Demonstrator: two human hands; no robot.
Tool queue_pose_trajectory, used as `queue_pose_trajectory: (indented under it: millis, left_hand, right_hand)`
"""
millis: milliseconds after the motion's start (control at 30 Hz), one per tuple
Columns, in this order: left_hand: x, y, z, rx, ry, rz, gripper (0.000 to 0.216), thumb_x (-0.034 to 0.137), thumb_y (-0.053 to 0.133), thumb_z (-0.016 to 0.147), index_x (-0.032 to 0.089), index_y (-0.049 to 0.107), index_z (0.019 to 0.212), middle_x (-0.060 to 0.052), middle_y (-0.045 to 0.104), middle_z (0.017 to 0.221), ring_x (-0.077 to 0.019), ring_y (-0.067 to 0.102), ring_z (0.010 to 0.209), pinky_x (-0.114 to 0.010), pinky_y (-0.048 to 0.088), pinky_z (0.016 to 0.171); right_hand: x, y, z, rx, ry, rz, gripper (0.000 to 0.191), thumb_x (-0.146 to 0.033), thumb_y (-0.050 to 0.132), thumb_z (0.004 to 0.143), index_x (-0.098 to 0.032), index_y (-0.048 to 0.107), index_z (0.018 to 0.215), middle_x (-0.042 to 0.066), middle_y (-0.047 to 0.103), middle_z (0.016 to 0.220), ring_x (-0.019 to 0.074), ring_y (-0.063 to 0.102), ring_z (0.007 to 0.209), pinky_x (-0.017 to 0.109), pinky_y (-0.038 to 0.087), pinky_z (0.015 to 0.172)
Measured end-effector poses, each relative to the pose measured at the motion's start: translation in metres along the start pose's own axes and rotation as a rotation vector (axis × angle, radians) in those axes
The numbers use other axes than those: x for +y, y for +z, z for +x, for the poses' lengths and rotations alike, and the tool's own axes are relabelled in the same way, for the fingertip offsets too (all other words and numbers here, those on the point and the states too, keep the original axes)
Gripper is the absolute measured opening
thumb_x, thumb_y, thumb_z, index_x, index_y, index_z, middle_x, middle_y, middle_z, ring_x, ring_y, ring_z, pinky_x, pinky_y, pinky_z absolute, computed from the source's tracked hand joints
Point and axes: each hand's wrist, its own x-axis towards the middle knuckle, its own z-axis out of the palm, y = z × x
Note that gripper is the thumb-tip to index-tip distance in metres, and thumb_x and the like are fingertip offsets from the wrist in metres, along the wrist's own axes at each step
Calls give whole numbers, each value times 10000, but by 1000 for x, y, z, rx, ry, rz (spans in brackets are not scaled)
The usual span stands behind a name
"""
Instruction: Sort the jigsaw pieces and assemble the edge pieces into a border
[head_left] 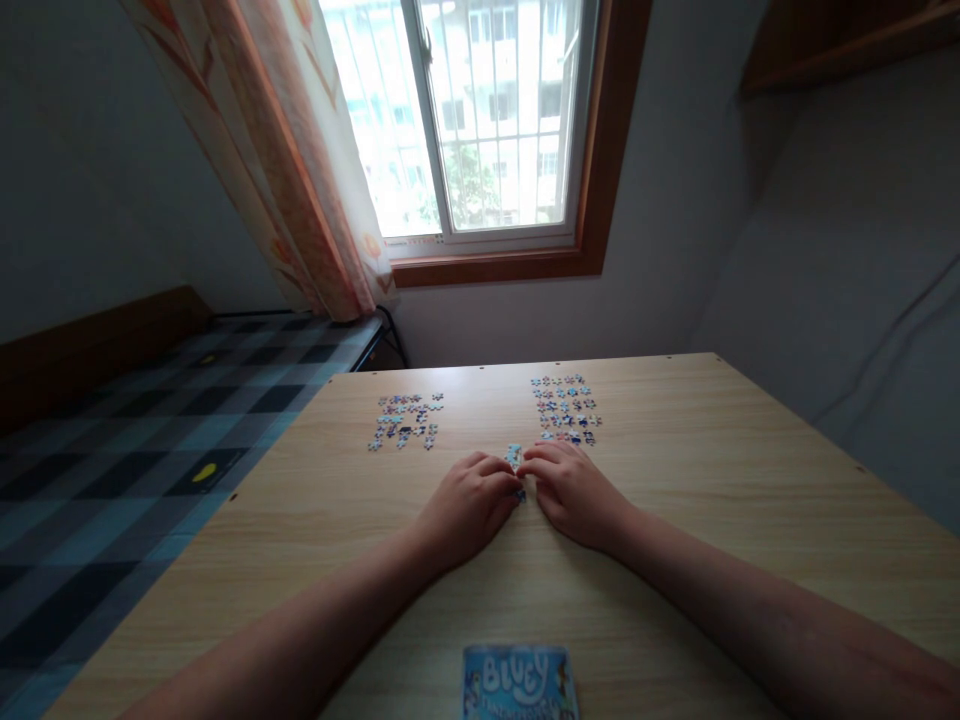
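The Bluey-lettered box (519,690) lies flat on the tabletop (750,450), between the forearms; a forearm drawn back inward could knock it. Beyond it, the left hand (466,505) and right hand (574,495) meet with fingers curled at a small cluster of jigsaw pieces (514,455). Whether either hand pinches a piece cannot be told. Uneven fingertip pressure could lift or separate the cluster. Right-hand knuckles border the right piece group (564,407): a sideways shift may scatter its near row. The left piece group (406,430) stands clear.
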Motion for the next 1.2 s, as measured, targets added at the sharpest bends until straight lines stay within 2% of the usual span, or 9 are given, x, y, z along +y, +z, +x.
queue_pose_trajectory:
  millis: [600, 1200]
  left_hand:
    - [-1, -3, 1, 41, 28, -29, 168, 228, 605, 935, 239, 769, 968, -25, 767, 1016, -195, 649, 915, -379, 532, 893]
    - [0, -6, 2, 12, 50, -14, 187, 247, 582, 967, 246, 767, 997, -10, 768, 1036, -187, 647, 900, -374, 537, 878]
  right_hand:
    - [2, 1, 0, -4, -8, -1, 327, -43, 545, 834, -243, 705, 1037, 54, 706, 1137, 237, 597, 1133, 492, 366, 1122]
    - [0, 0, 0, -3, -2, 0, 341, -34, 542, 819, -243, 708, 1030, 53, 708, 1144, 238, 601, 1134, 494, 371, 1117]
